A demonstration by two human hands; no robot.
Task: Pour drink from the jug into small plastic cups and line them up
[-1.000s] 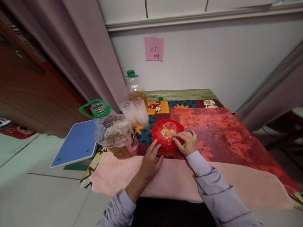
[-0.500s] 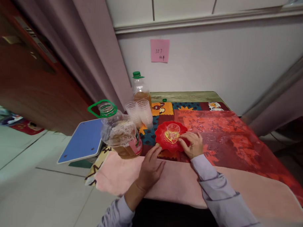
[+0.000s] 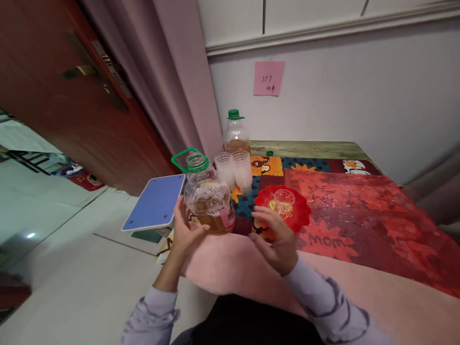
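A large clear bottle [image 3: 210,204] of foamy amber liquid, uncapped, with a green handle ring round its neck, stands near the table's left edge. My left hand [image 3: 186,226] is at its lower left side, fingers apart; whether it touches the bottle is hard to tell. Just in front of the red scalloped plate [image 3: 302,215], my right hand [image 3: 275,239] hovers with fingers apart and nothing held. On that plate sits a small clear plastic cup [image 3: 284,200]. Stacks of clear cups [image 3: 242,170] stand behind the bottle.
A second bottle [image 3: 237,135] with a green cap stands at the back by the wall. Near it lies a small green cap [image 3: 269,153]. A blue board [image 3: 153,202] is left of the table. Red plastic sheet [image 3: 364,212] covers the right side.
The view has swung left. My left hand has moved from beside the plate to the bottle's side. My right hand has drawn back from the cup on the plate, toward the left.
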